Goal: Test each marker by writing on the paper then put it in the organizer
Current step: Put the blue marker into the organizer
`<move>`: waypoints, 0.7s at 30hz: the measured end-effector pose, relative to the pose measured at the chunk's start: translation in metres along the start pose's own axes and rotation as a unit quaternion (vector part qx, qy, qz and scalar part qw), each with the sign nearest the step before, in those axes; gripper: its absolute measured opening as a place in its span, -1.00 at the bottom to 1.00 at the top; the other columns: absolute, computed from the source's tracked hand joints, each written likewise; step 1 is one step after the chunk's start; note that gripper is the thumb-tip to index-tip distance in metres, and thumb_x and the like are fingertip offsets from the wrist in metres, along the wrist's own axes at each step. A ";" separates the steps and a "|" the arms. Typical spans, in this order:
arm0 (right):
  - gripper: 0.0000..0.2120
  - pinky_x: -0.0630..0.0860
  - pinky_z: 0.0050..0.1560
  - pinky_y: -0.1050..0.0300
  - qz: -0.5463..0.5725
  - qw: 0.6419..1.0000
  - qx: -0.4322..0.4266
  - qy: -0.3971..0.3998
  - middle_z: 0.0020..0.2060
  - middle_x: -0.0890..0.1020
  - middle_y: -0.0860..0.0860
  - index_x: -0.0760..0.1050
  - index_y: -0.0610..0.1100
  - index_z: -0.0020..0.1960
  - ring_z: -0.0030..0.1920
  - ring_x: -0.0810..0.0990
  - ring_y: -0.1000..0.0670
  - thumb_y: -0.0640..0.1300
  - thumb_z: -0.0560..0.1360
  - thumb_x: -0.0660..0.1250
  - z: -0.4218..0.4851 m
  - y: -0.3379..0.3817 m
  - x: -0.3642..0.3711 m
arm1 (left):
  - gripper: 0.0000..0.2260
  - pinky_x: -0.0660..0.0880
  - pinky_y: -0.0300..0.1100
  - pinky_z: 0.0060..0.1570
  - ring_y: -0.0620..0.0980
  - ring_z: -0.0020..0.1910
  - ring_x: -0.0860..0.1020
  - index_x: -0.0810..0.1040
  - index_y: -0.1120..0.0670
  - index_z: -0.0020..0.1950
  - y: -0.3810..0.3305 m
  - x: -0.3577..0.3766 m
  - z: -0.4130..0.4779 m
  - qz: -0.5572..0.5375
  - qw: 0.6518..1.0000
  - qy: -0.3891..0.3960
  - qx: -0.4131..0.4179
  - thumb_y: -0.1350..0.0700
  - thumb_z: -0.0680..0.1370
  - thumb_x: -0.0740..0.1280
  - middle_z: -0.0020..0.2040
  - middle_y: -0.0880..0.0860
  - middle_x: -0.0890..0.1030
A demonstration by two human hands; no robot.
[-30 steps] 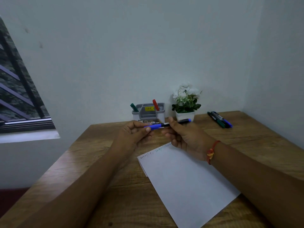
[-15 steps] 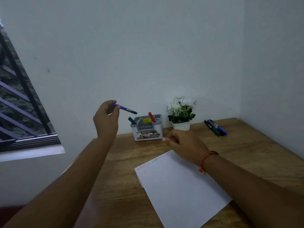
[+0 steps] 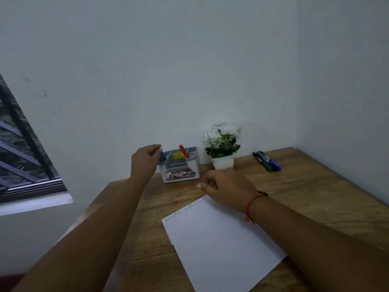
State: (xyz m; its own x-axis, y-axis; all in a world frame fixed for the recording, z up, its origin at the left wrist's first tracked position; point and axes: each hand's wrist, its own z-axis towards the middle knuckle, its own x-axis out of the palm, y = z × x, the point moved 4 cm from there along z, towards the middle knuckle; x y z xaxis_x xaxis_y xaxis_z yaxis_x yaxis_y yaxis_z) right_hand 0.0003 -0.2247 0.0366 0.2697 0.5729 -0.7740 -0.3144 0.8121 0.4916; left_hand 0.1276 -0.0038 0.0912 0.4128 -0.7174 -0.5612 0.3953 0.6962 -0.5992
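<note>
Arms of the person, head view. Both forearms were bare from the near edge of the frame up to the left hand [image 3: 145,163] and the right hand [image 3: 227,188]. The right wrist carried a thin red thread bracelet [image 3: 251,202], with a small dark knot [image 3: 263,193] at its far side and an orange bead [image 3: 247,218] hanging at its near side.

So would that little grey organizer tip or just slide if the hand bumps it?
Probably slide rather than tip: the organizer looks squat, wider than tall, and stands flat on the wooden table. It seems light plastic holding only a few markers, so even a nudge from the left hand, which holds a blue marker at its edge, could shift it.
</note>
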 end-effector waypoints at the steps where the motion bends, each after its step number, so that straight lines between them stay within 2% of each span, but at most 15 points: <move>1: -0.66 0.64 -0.09 0.01 0.000 1.000 -0.002 0.001 -0.14 0.71 0.04 0.62 0.00 0.01 -0.12 0.66 0.05 0.24 0.57 0.27 0.000 0.000 0.000 | -0.72 0.42 -0.02 0.29 0.07 0.23 0.53 0.56 0.12 0.28 0.001 0.001 -0.001 0.003 1.000 0.008 -0.001 0.13 0.59 0.28 0.24 0.12 0.59; 4: -0.66 0.64 -0.08 0.01 -0.004 1.000 0.006 0.007 -0.12 0.71 0.05 0.62 0.00 0.02 -0.10 0.66 0.05 0.24 0.57 0.28 -0.001 0.000 0.000 | -0.64 0.40 -0.02 0.29 0.07 0.26 0.51 0.49 0.09 0.36 0.003 0.000 -0.004 0.018 1.000 0.024 0.005 0.09 0.57 0.32 0.29 0.12 0.56; 7: -0.65 0.64 -0.12 0.03 -0.007 1.000 0.019 -0.005 -0.14 0.71 0.04 0.62 -0.02 0.01 -0.12 0.66 0.04 0.24 0.56 0.28 -0.002 -0.001 -0.003 | -0.56 0.34 0.04 0.33 0.09 0.34 0.43 0.43 0.06 0.41 -0.006 -0.006 -0.014 0.062 0.997 0.000 0.043 0.05 0.54 0.37 0.36 0.09 0.50; 10: -0.70 0.57 -0.20 0.08 -0.024 0.997 0.045 -0.050 -0.19 0.69 0.01 0.60 -0.04 -0.04 -0.17 0.63 0.01 0.18 0.59 0.29 0.000 -0.007 -0.014 | -0.59 0.37 0.02 0.26 0.08 0.26 0.46 0.48 0.08 0.33 -0.028 -0.010 -0.046 0.084 0.989 -0.032 0.120 0.04 0.51 0.41 0.26 0.08 0.56; 12: -0.71 0.53 -0.19 0.08 -0.061 0.991 0.084 -0.088 -0.18 0.67 -0.01 0.58 -0.05 -0.02 -0.15 0.62 -0.03 0.15 0.59 0.27 0.005 -0.023 -0.023 | -0.64 0.44 0.00 0.18 0.04 0.18 0.49 0.51 0.06 0.26 -0.040 -0.008 -0.074 0.085 0.983 -0.013 0.160 0.05 0.49 0.42 0.18 0.05 0.58; 15: -0.73 0.59 -0.06 0.01 -0.127 0.972 0.148 -0.134 -0.03 0.67 -0.09 0.60 -0.12 0.05 -0.01 0.62 -0.12 0.06 0.58 0.27 0.012 -0.059 -0.035 | -0.74 0.43 -0.15 0.11 0.02 0.13 0.50 0.58 0.06 0.17 -0.042 0.004 -0.108 0.115 0.972 0.049 0.197 0.07 0.50 0.41 0.14 0.03 0.60; 19: -0.68 0.53 0.11 0.00 -0.248 0.939 0.223 -0.079 0.27 0.58 -0.11 0.54 -0.12 0.31 0.22 0.58 -0.15 -0.06 0.60 0.26 0.006 -0.096 -0.043 | -0.83 0.28 -0.29 0.10 0.00 0.13 0.50 0.64 0.12 0.12 -0.038 0.011 -0.125 0.123 0.966 0.114 0.196 0.15 0.56 0.34 0.15 0.08 0.60; 21: -0.66 0.52 0.13 0.00 -0.294 0.923 0.242 -0.053 0.27 0.59 -0.09 0.54 -0.09 0.35 0.23 0.57 -0.13 -0.05 0.62 0.22 0.002 -0.105 -0.044 | -0.81 0.28 -0.29 0.12 -0.05 0.15 0.47 0.63 0.05 0.15 -0.034 0.013 -0.125 0.125 0.964 0.128 0.196 0.09 0.56 0.32 0.18 0.03 0.58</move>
State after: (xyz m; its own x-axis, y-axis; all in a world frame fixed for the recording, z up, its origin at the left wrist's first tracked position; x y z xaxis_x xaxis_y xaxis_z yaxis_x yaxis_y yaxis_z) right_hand 0.0236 -0.3349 0.0195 0.3600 0.0030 -0.9330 0.3526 0.9254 0.1390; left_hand 0.0167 -0.0395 0.0325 0.3382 -0.4739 -0.8131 0.6099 0.7683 -0.1941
